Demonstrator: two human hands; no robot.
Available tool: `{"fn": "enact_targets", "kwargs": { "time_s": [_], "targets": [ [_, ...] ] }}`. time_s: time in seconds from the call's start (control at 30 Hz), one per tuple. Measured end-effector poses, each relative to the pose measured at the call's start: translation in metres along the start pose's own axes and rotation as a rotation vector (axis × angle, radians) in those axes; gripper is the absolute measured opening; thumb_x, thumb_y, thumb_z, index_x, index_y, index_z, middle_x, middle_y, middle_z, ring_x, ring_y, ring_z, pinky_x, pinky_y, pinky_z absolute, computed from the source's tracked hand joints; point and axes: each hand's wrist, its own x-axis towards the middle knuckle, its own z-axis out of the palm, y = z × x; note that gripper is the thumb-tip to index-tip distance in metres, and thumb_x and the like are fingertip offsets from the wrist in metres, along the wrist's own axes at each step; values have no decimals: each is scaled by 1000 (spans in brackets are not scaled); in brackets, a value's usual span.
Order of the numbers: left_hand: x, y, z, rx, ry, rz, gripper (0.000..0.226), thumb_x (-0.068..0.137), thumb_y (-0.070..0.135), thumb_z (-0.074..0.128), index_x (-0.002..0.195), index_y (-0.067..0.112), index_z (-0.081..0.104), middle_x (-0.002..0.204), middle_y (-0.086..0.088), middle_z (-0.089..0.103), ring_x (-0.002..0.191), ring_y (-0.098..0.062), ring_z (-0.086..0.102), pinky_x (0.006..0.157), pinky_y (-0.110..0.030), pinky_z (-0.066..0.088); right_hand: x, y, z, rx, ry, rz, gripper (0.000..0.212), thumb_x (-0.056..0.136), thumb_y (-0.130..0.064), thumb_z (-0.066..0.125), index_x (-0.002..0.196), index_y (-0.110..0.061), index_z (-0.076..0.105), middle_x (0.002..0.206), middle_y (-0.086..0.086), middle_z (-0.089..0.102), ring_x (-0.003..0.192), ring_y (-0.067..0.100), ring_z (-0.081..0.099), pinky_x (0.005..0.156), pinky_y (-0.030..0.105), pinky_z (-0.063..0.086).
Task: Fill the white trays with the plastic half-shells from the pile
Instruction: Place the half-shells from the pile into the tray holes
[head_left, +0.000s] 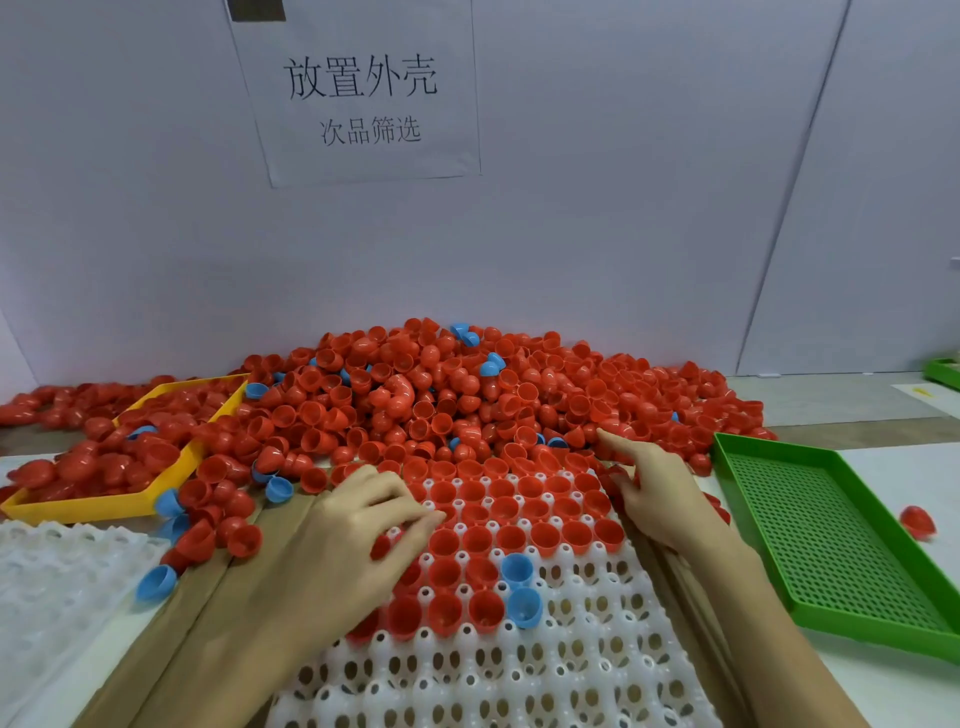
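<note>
Our left hand (363, 512) is over the white tray (524, 670), fingers curled, pinching a red half-shell (381, 545) at the filled rows. Our right hand (649, 493) is at the tray's far right corner, index finger straight and touching the pile (441, 395), other fingers curled; we can't tell if it holds anything. Green tray (831, 540) sits to the right, yellow tray (104, 501) to the left.

Mostly red pile (415, 395) of half-shells, flecked with a few blue shells (491, 364). White tray (519, 670) with a grid of round pockets, far rows filled red, two blue shells in tray (519, 587) among them. Second white tray (57, 571), translucent. Yellow tray (104, 506) heaped red. Green tray (810, 535), perforated in a dotted pattern. White paper sign (363, 93) with black characters on a pale lilac wall (623, 156).
</note>
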Motion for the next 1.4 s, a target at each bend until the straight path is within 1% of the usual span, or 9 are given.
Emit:
{"fn": "enact_targets", "kwargs": {
  "time_s": [0.13,0.37,0.53,0.7,0.9,1.0,1.1,1.23,1.4],
  "targets": [
    [-5,-14,-5,60,44,13,35,102,40,55,82,20,75,81,19,55,82,-6,56,78,-25,51,1,2,6,-104,-78,51,54,99,-10,66,151,-18,53,146,2,62,136,23,56,115,39,45],
    [-4,-19,-6,99,65,44,42,104,40,51,78,16,75,78,15,56,78,-8,54,77,-22,50,0,8,3,-184,-8,77,14,88,-23,81,97,-17,72,110,-4,65,112,19,57,96,40,52],
    [-5,-21,-6,115,65,31,43,103,40,50,78,16,75,77,15,56,77,-8,55,76,-23,52,2,6,1,-95,82,63,7,92,-19,79,97,-16,74,104,-6,66,105,17,61,87,28,47],
    [-6,-24,-4,125,57,36,44,104,41,49,78,17,75,77,17,55,77,-6,54,74,-25,52,3,4,-2,172,184,28,9,94,-20,78,96,-25,70,95,-17,69,92,-2,62,76,12,41],
    [-6,-19,-3,112,47,31,38,102,40,51,84,18,77,81,16,59,80,-5,56,75,-28,55,3,-5,-2,415,192,13,7,103,-22,65,109,-24,68,91,-10,76,86,1,73,79,21,58],
    [-5,-9,-3,22,64,-28,26,101,40,58,111,23,76,90,21,59,89,-1,60,82,-21,53,-4,-24,-6,707,54,12,14,105,-21,61,114,-18,72,94,-1,80,90,16,77,75,24,61],
    [-5,2,0,-121,46,-69,33,97,32,69,129,31,67,101,21,62,90,-2,66,82,-17,54,-14,-52,-8,863,-265,-70,26,102,-30,64,121,-16,72,107,5,81,99,25,78,87,30,63],
    [-4,17,4,-292,11,-82,40,93,28,75,131,32,66,123,16,60,103,-8,68,85,-19,56,-31,-82,0,882,-569,-197,24,103,-32,68,121,-17,67,109,11,80,104,28,78,89,29,61],
    [-4,26,4,-257,9,-23,31,89,36,75,119,28,74,113,15,63,100,-1,65,90,-12,47,-39,-95,4,876,-681,-210,25,102,-26,69,119,-8,63,102,16,80,95,26,79,88,31,62]
  ]
}}
